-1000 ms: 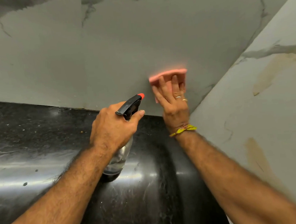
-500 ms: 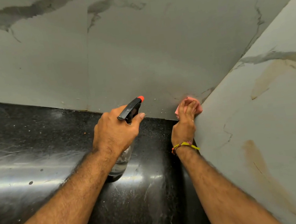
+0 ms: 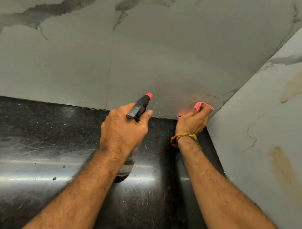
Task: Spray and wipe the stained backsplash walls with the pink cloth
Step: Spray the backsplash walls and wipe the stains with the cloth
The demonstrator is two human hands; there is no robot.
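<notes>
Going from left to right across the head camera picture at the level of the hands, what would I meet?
Black countertop → left hand gripping the spray bottle → right hand holding the pink cloth in the corner → stained side wall.

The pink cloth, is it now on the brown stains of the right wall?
No, the pink cloth is in the bottom corner, apart from the brown stains.

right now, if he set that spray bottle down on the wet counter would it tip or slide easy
Probably light: the clear spray bottle in the left hand looks nearly empty. With the black trigger head on top, it may be top-heavy and tippable. The glossy black counter looks slick, so it could slide.
</notes>
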